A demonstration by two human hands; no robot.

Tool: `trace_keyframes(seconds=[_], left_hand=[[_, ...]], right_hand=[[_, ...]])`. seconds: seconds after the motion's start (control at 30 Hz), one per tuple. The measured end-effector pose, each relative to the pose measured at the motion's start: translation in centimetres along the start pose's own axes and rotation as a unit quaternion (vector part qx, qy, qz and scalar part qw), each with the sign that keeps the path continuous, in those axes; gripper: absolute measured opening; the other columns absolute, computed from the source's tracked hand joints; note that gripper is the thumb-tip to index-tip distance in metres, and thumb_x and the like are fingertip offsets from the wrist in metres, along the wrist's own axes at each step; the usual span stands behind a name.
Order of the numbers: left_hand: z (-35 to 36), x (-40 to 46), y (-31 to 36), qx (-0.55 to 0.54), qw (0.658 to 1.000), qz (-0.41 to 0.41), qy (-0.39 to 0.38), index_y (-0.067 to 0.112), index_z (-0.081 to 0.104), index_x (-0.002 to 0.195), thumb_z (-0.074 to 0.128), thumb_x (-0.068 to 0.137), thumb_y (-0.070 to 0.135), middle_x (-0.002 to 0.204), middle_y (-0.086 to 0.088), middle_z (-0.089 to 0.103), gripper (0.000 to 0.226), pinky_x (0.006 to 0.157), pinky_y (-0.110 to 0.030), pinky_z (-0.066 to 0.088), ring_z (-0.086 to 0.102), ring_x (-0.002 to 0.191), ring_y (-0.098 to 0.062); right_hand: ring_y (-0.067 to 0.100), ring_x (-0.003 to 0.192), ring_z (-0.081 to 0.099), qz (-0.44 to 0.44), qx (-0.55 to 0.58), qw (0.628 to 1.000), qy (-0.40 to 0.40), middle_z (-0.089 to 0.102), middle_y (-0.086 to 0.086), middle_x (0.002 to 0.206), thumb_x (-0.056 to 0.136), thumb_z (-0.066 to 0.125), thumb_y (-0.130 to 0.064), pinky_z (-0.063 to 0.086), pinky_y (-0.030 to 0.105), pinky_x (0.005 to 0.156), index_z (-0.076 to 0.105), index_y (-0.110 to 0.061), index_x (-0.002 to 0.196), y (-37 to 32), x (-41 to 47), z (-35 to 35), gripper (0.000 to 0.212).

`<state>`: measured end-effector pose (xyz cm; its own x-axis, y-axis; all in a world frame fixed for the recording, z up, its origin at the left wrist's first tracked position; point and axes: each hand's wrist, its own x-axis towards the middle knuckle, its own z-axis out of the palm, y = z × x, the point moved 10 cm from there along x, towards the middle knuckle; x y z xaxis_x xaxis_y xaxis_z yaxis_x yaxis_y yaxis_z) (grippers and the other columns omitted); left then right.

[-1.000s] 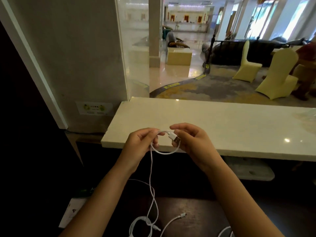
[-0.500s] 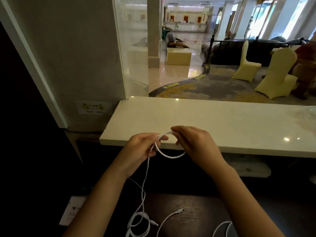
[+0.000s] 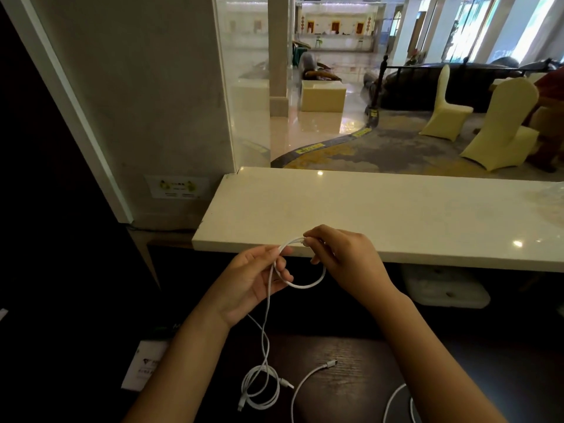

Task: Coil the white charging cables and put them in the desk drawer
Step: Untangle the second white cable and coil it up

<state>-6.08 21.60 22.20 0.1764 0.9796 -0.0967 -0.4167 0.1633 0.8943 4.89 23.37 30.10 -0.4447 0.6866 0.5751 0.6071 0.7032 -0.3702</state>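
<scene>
A white charging cable point(image 3: 308, 285) hangs in a loop between both hands, in front of the marble counter. My right hand point(image 3: 345, 264) pinches its plug end at the top of the loop. My left hand point(image 3: 253, 279) holds the strand where it crosses, fingers curled round it. The rest of that cable drops down to a loose coil point(image 3: 259, 389) on the dark wooden desk point(image 3: 341, 367). A second white cable point(image 3: 308, 383) lies on the desk beside the coil, and a third loop point(image 3: 396, 401) shows at the bottom edge. No drawer is visible.
A pale marble counter point(image 3: 396, 215) runs across above the desk, with a glass pane behind it. A white card point(image 3: 143, 367) lies at the desk's left. A white block point(image 3: 445, 288) sits under the counter on the right.
The loop between my hands has grown larger. My left hand has opened up and slid lower along the strand, and both hands have drifted slightly down.
</scene>
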Motion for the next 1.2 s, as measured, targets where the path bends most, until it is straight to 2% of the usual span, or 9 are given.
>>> trace_keyframes(seconds=[0.3, 0.53, 0.73, 0.8, 0.87, 0.97, 1.03, 1.13, 1.2], left_hand=[[-0.3, -0.3, 0.3, -0.026, 1.0, -0.005, -0.007, 0.006, 0.066, 0.094, 0.04, 0.093, 0.014, 0.062, 0.002, 0.061, 0.028, 0.061, -0.023, 0.055, 0.062, 0.059, -0.008], [-0.1, 0.1, -0.8, -0.009, 0.999, -0.026, -0.015, 0.005, 0.064, 0.086, 0.045, 0.089, 0.017, 0.062, 0.0, 0.067, 0.022, 0.063, -0.023, 0.057, 0.067, 0.061, -0.01], [-0.6, 1.2, -1.4, -0.072, 0.997, -0.015, -0.009, 0.008, 0.061, 0.079, 0.051, 0.082, 0.02, 0.053, 0.005, 0.047, 0.016, 0.059, -0.02, 0.052, 0.046, 0.047, -0.004], [-1.0, 1.8, -1.1, -0.106, 0.994, -0.003, 0.012, 0.009, 0.062, 0.079, 0.051, 0.08, 0.02, 0.053, 0.006, 0.048, 0.016, 0.055, -0.019, 0.05, 0.046, 0.046, -0.003], [-1.7, 2.3, -1.0, -0.145, 0.988, 0.012, 0.045, 0.009, 0.06, 0.081, 0.051, 0.081, 0.02, 0.054, 0.005, 0.053, 0.014, 0.054, -0.019, 0.052, 0.052, 0.048, -0.004], [-2.8, 2.4, -0.9, -0.181, 0.98, 0.033, 0.081, 0.012, 0.056, 0.083, 0.045, 0.089, 0.02, 0.059, 0.003, 0.065, 0.015, 0.054, -0.018, 0.054, 0.064, 0.055, -0.005], [-3.0, 2.4, -0.8, -0.192, 0.977, 0.046, 0.084, 0.014, 0.055, 0.083, 0.046, 0.087, 0.022, 0.058, 0.004, 0.065, 0.013, 0.054, -0.018, 0.054, 0.064, 0.056, -0.005], [-3.2, 2.3, -0.1, -0.213, 0.971, 0.076, 0.076, 0.015, 0.055, 0.081, 0.052, 0.079, 0.025, 0.054, 0.006, 0.057, 0.01, 0.054, -0.018, 0.052, 0.058, 0.052, -0.005], [-3.4, 2.2, 0.3, -0.239, 0.964, 0.091, 0.075, 0.016, 0.061, 0.074, 0.06, 0.071, 0.026, 0.054, 0.006, 0.058, 0.011, 0.052, -0.018, 0.051, 0.059, 0.052, -0.005]], right_hand=[[0.007, 0.06, 0.066, 0.033, 0.036, 0.999, 0.001, 0.069, -0.003, 0.074, 0.091, 0.055, -0.028, 0.056, 0.035, 0.06, 0.056, -0.014, 0.096, 0.3, 0.2, 0.4, 0.015], [0.004, 0.062, 0.066, 0.112, 0.109, 0.986, -0.051, 0.068, -0.003, 0.072, 0.094, 0.049, -0.024, 0.053, 0.026, 0.065, 0.052, -0.014, 0.09, 2.5, -0.1, 1.7, 0.011], [-0.002, 0.066, 0.063, 0.153, 0.173, 0.973, -0.019, 0.062, -0.009, 0.074, 0.095, 0.045, -0.018, 0.045, 0.01, 0.059, 0.05, -0.016, 0.084, 3.9, 0.9, 2.1, 0.012], [0.011, 0.075, 0.068, 0.217, 0.297, 0.929, 0.038, 0.066, 0.004, 0.084, 0.097, 0.042, -0.02, 0.052, 0.019, 0.069, 0.048, -0.019, 0.087, 5.2, 0.3, 2.7, 0.012], [0.022, 0.087, 0.068, 0.313, 0.445, 0.836, 0.07, 0.067, 0.011, 0.094, 0.098, 0.036, -0.026, 0.054, 0.03, 0.081, 0.05, -0.017, 0.096, 6.4, -1.3, 4.6, 0.016], [0.023, 0.089, 0.068, 0.378, 0.63, 0.673, -0.088, 0.071, 0.011, 0.094, 0.098, 0.028, -0.037, 0.05, 0.032, 0.086, 0.058, -0.01, 0.107, 3.3, -4.1, 10.4, 0.042], [0.02, 0.078, 0.066, 0.349, 0.635, 0.664, -0.185, 0.069, 0.008, 0.084, 0.095, 0.038, -0.032, 0.051, 0.031, 0.081, 0.06, -0.007, 0.101, 1.0, -5.5, 12.1, 0.034], [0.01, 0.055, 0.053, 0.292, 0.593, 0.716, -0.225, 0.054, 0.001, 0.062, 0.087, 0.051, -0.015, 0.049, 0.02, 0.059, 0.055, -0.006, 0.092, 0.7, -6.1, 11.9, 0.011], [0.008, 0.053, 0.051, 0.25, 0.558, 0.741, -0.278, 0.053, -0.001, 0.059, 0.086, 0.053, -0.013, 0.045, 0.018, 0.058, 0.058, -0.011, 0.083, 0.7, -6.5, 11.8, 0.007]])
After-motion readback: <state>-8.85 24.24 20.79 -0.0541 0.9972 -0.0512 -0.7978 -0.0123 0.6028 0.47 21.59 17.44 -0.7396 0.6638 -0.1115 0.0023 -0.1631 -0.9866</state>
